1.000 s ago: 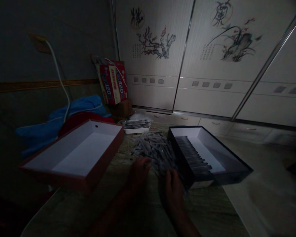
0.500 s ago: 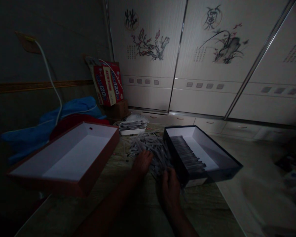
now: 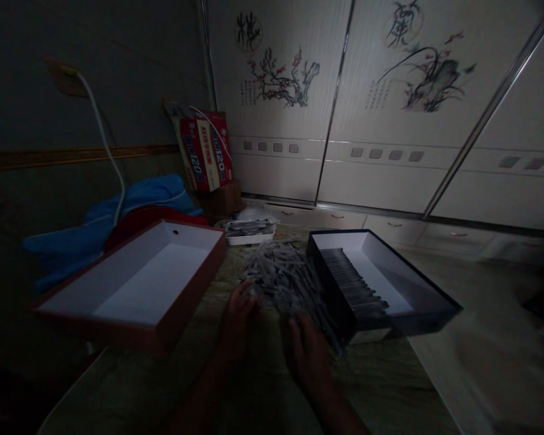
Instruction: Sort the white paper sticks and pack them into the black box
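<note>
A loose heap of thin, clear-looking strips or narrow sleeves lies mid-table; dim light hides their exact kind. My left hand is at the heap's near left edge, fingers curled in; what they hold, if anything, is too blurred to make out. My right hand is at the near right edge, thumb and fingers bent toward the strips, their tips hard to see. Beside it stands a dark open box with a neat row of similar thin dark pieces along its left side.
A red-brown open box with a white inside stands at the left. Behind the heap is a white tray of more strips. Blue cloth, a red printed carton and a white cable are further back, before sliding doors.
My left hand has drawn back from the heap, toward me and to the left. My right hand has come slightly nearer to me. The view has turned a little left.
</note>
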Demonstrator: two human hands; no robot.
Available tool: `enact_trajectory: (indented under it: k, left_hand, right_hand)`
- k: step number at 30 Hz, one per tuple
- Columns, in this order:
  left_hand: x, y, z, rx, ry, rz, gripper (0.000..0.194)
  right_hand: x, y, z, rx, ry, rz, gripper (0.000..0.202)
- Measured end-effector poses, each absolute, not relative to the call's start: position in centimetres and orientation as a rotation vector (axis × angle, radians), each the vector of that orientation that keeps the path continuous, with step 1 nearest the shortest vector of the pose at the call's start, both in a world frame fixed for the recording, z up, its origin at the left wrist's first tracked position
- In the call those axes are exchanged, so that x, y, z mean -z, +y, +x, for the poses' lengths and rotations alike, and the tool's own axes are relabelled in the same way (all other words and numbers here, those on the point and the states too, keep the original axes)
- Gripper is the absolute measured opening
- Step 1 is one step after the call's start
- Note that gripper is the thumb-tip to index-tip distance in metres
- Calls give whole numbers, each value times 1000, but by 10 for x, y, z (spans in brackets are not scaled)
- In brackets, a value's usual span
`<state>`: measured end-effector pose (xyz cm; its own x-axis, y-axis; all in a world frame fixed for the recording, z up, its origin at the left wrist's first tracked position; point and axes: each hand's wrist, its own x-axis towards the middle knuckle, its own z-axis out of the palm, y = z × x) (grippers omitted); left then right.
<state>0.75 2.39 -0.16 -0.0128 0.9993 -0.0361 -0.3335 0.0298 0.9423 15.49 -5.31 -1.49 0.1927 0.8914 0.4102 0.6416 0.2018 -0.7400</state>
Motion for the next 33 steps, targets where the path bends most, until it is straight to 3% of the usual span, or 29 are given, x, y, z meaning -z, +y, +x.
enact_trajectory:
  k: [9,20,28,33]
  left_hand:
    - [-7,14,6,-1404,1048,857,33]
    - [-3,11,8,-1303,1141,1076,31]
    - [-5,8,10,-1316,1106,1080,26]
    - [-6,8,8,-1279,1058,1036,30]
  right_hand:
    - [13,-59,150,-331,-1746,-1470,28]
    - [13,-58,149,-363,-1751,-1533,29]
    - [13,-58,150,-245,-1848,-1563,21]
    - [10,-60,148,22,-1973,-1618,21]
